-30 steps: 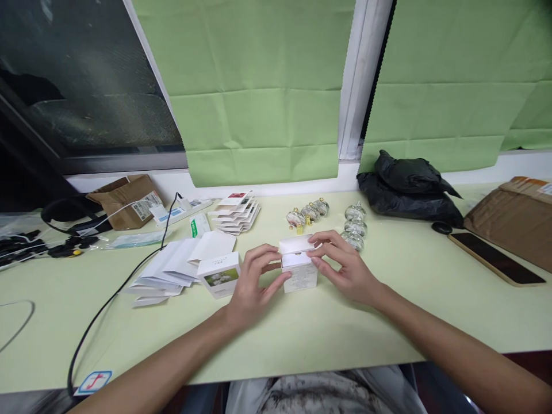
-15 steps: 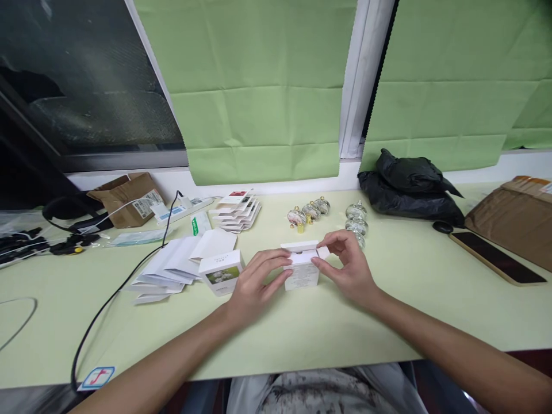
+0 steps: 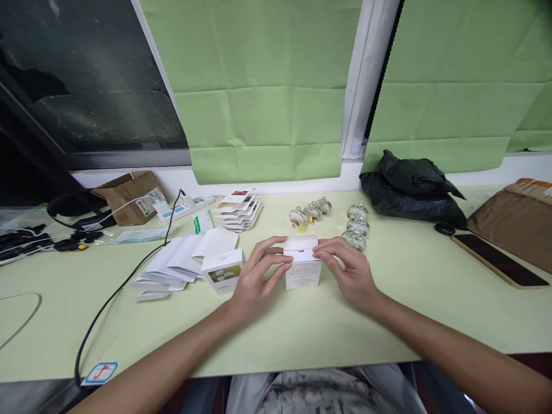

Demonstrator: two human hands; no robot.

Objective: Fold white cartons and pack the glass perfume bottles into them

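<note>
A small white carton stands upright on the table in front of me, with fine print on its near side and its top lid flap raised. My left hand has its fingers closed on the carton's left top edge. On the opposite side my right hand pinches the right top edge by the flap. Close to my left wrist is another white carton, closed, with a flower picture on its front. The inside of the carton between my hands is mostly hidden.
Folded white cartons lie at left beside a black cable; more flat cartons are stacked behind. Round glass bottles with gold stoppers and silvery round bottles stand beyond my hands. A phone and black bags are at right.
The carton's lid flap stands more upright, facing me. My right fingers have moved in over the right top edge, where a side flap stuck out before. The view has shifted slightly.
</note>
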